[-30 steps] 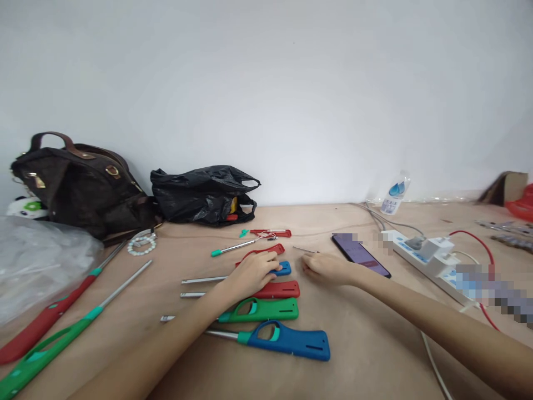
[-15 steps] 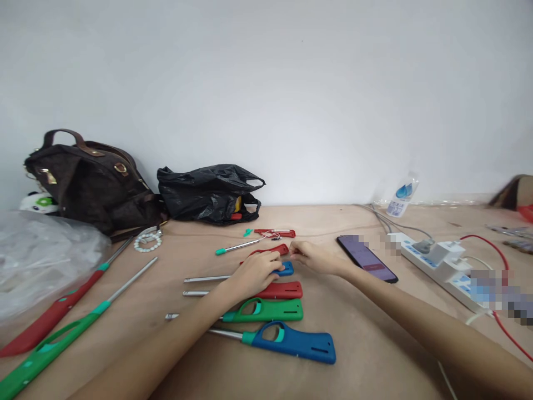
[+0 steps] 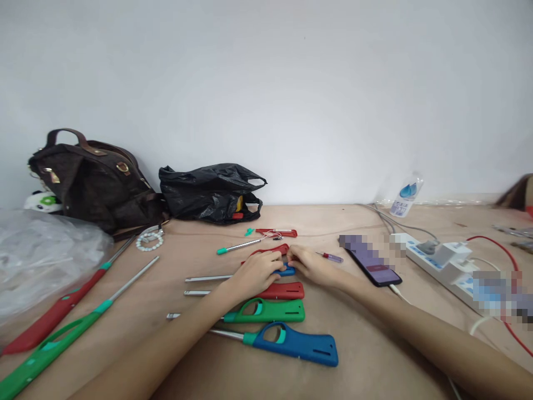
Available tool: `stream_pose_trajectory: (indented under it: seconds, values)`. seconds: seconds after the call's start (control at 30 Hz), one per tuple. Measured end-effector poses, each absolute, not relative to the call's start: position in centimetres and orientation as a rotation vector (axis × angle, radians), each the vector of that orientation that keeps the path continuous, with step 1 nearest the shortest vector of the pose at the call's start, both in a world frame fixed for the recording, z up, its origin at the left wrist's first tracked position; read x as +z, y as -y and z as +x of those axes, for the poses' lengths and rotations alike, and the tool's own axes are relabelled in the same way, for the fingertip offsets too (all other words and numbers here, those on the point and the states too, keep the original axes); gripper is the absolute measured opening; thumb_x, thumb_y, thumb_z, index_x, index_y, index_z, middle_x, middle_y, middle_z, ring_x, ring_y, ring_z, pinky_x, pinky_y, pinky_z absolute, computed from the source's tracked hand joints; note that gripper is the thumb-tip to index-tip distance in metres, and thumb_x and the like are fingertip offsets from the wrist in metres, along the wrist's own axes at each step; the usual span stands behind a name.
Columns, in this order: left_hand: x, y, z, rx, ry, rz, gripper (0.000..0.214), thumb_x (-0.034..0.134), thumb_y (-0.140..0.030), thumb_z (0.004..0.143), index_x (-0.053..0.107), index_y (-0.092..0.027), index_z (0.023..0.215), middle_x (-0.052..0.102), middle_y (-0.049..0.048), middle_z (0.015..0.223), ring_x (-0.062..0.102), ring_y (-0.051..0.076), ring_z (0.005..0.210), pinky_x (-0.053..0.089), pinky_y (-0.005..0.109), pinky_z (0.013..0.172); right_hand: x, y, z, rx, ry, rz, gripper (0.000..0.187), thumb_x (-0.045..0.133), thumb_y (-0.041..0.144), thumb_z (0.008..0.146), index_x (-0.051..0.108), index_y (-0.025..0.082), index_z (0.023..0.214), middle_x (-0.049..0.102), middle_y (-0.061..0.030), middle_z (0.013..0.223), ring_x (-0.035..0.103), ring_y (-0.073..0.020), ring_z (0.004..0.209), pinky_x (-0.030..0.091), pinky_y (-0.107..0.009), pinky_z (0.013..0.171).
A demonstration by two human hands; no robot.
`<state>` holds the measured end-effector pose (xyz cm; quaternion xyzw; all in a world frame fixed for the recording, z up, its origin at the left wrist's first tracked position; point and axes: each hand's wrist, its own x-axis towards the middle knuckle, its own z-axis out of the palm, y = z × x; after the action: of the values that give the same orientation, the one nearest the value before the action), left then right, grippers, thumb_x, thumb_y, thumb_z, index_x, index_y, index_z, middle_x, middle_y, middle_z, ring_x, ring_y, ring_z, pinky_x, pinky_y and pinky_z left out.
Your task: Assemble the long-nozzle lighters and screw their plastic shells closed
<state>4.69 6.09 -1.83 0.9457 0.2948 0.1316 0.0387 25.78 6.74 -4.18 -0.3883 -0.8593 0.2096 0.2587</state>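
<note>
My left hand (image 3: 256, 272) lies curled over the handle of a small blue lighter (image 3: 288, 271), in a row of long-nosed lighters on the tan table (image 3: 375, 344). My right hand (image 3: 311, 264) is closed, and its fingertips meet the left hand at that handle's end, beside a red half-shell (image 3: 266, 251). What the right fingers pinch is hidden. A small red-handled screwdriver (image 3: 332, 256) lies loose just right of my right hand. Below the hands lie a red lighter (image 3: 289, 290), a green lighter (image 3: 272, 311) and a larger blue lighter (image 3: 302, 345).
A brown handbag (image 3: 95, 183), a black plastic bag (image 3: 210, 191) and a water bottle (image 3: 406, 194) stand along the wall. A phone (image 3: 377, 268) and a power strip (image 3: 441, 256) with cables lie at the right. Long red (image 3: 54, 314) and green (image 3: 45, 350) lighters and clear plastic (image 3: 37, 261) lie at the left.
My right hand has moved left from beside the phone to meet my left hand at the blue lighter. The thin screwdriver it held now lies on the table.
</note>
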Motion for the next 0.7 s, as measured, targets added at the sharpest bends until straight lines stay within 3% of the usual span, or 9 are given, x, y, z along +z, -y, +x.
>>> stream_pose_trajectory:
  seconds: [0.2,0.43,0.7]
  values:
    - [-2.18,-6.22,4.66,0.403,-0.91,2.891,0.018,0.06,-0.01,0.083,0.067,-0.018,0.096,0.062,0.0067,0.109,0.059,0.023,0.104,0.047,0.034,0.091,-3.67,-6.64,26.21,0.492,2.374,-0.968,0.018,0.049,0.001,0.077,0.055,0.017,0.08,0.061,-0.0024,0.08,0.053,-0.0141,0.07,0.042,-0.025,0.066]
    - [-2.72,-6.46,4.51,0.46,-0.89,2.917,0.016,0.058,-0.013,0.085,0.067,-0.02,0.096,0.063,0.006,0.108,0.06,0.023,0.103,0.046,0.034,0.091,-3.85,-6.66,26.11,0.413,2.374,-0.957,0.019,0.048,0.003,0.081,0.061,0.017,0.084,0.065,-0.005,0.085,0.057,-0.0152,0.074,0.044,-0.027,0.069]
    - [-2.49,-6.3,4.55,0.43,-0.907,2.927,0.015,0.057,-0.011,0.085,0.067,-0.019,0.093,0.064,0.0054,0.101,0.061,0.021,0.095,0.047,0.03,0.082,-3.8,-6.54,26.29,0.441,2.358,-0.976,0.016,0.05,0.003,0.078,0.058,0.016,0.077,0.061,-0.0022,0.076,0.053,-0.0134,0.065,0.039,-0.023,0.061]
